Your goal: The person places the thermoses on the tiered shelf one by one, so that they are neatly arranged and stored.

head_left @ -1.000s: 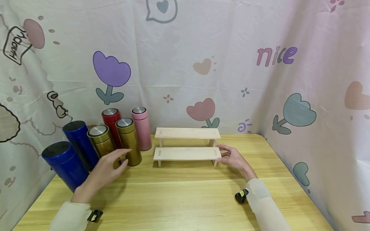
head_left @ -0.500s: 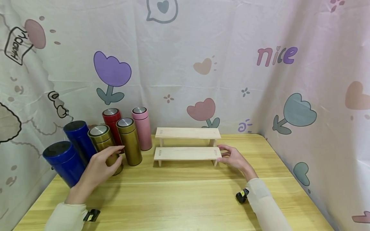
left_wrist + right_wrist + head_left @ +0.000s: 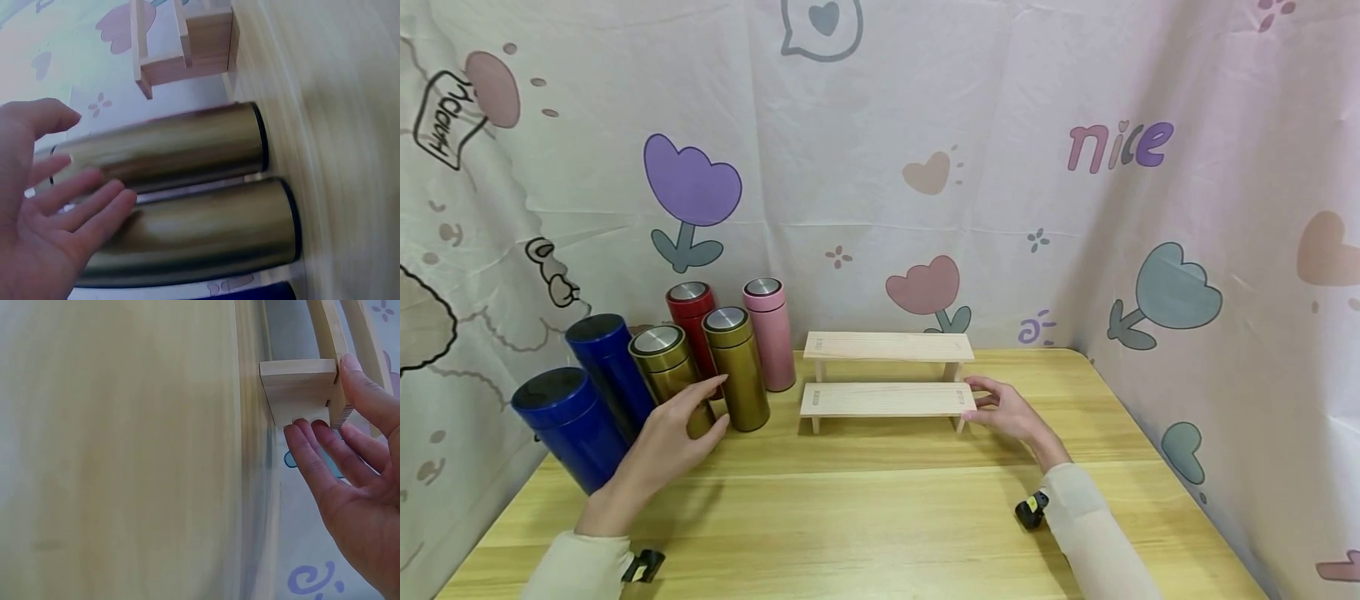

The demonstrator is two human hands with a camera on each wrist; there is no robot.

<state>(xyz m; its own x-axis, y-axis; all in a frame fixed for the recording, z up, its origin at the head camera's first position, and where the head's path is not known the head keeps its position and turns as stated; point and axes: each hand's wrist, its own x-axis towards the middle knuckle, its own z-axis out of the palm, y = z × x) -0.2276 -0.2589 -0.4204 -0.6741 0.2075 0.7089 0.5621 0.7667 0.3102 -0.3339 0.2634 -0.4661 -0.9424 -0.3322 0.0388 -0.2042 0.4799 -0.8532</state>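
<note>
My left hand [image 3: 662, 442] is held with fingers spread beside two gold vacuum flasks. The front-right gold flask [image 3: 741, 383] stands just past its fingertips; the other gold flask [image 3: 664, 360] is partly hidden behind the hand. In the left wrist view nothing lies between thumb and fingers [image 3: 103, 215], and whether they touch a flask I cannot tell. At the right end of a two-tier wooden stand [image 3: 887, 400], my right hand [image 3: 1011, 414] holds the lower step. Its thumb [image 3: 353, 372] lies on the board, while fingertips touch the end panel [image 3: 300, 394].
A red flask [image 3: 688, 302] and a pink flask [image 3: 771, 342] stand behind the gold ones. Two blue flasks, one nearer [image 3: 568, 425] and one farther [image 3: 610, 358], are at the left. A patterned curtain [image 3: 850, 167] rises behind the wooden table [image 3: 880, 517].
My left hand shifted left away from the front-right gold flask, then came slightly back right towards it. The right hand, the stand and the flasks stay in place.
</note>
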